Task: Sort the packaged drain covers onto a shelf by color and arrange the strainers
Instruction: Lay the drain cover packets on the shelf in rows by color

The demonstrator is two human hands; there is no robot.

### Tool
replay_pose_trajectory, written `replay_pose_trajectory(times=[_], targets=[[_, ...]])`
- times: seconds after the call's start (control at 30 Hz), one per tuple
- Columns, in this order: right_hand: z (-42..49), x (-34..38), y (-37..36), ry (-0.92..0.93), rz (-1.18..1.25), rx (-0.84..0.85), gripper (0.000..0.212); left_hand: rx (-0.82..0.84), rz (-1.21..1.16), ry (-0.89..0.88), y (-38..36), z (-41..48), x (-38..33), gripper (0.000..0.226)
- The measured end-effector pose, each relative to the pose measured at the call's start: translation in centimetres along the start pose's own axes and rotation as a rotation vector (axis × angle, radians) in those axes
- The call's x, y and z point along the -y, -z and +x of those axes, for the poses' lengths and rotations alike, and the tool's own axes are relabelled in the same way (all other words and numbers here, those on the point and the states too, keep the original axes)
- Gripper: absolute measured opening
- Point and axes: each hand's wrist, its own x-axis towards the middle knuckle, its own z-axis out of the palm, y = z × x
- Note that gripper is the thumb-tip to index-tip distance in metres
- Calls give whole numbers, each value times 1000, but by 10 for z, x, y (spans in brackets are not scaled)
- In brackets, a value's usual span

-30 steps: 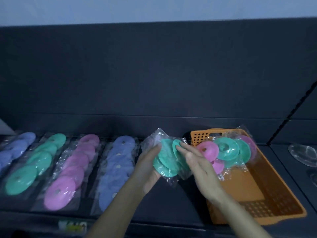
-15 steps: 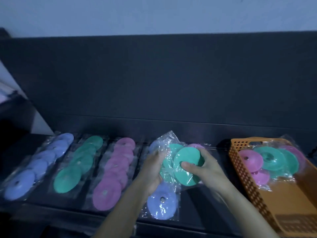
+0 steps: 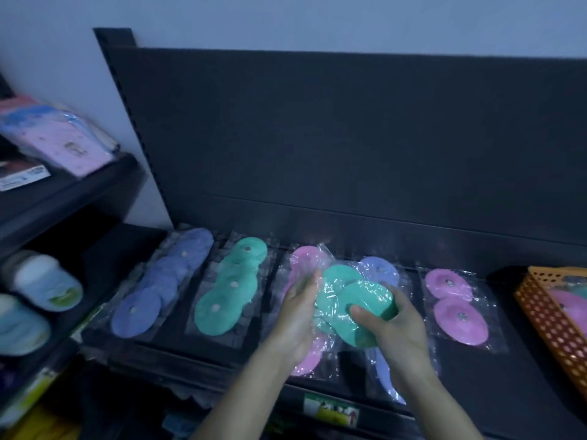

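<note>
teal round drain covers in a clear crinkly plastic packet [image 3: 349, 300] hang over the row of pink packaged covers [image 3: 306, 257], just right of the matching teal row [image 3: 232, 290]. your right hand [image 3: 390, 328] pinches the lower disc, thumb in front; your left hand [image 3: 298, 315] lies along the packet's left edge, fingers fairly straight. the slick film could slide from that pinch and land on the wrong colour. below sits a dark matte shelf [image 3: 524, 376], with an orange perforated plastic basket [image 3: 552, 315] at its right end, in a dim room.
</note>
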Motion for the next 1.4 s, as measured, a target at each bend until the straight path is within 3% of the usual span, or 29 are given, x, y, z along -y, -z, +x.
replay_pose_trajectory(times=[0.1, 0.23, 0.37, 0.47, 0.6, 0.77, 0.93, 1.1, 1.17, 1.27, 1.33, 1.4], targets=[[-11, -5, -22, -26, 22, 16, 53, -45, -30, 7, 21, -3, -8, 28], [-19, -5, -38, -265, 242, 218, 40, -75, -146, 24, 42, -6, -8, 32], [-16, -12, -44, -390, 373, 255, 52, -153, -274, 94, 60, -1, -10, 46], [-8, -15, -43, -419, 517, 205, 72, -287, -360, 27, 79, 3, -13, 41], [3, -16, -50, -424, 585, 197, 25, -412, -265, -59, 114, -3, -15, 31], [7, -23, -64, -444, 607, 173, 41, -674, 47, -121, 152, -9, -11, 25], [9, -36, -73, -510, 582, 171, 45, -697, 219, -186, 178, -11, -15, 69], [10, -38, -86, -424, 493, 108, 46, -536, 840, -218, 195, -11, -19, 87], [13, -38, -90, -365, 430, 9, 41, -463, 856, -192, 202, -11, -23, 76], [25, -32, -95, -282, 257, -106, 24, -473, 826, -163, 214, -6, -29, 42], [35, -32, -97, -177, -4, -166, 19, -483, 862, -181, 221, -2, -30, 29], [40, -37, -99, -47, -378, -220, 36, -479, 904, -169, 225, -1, -33, 35]])
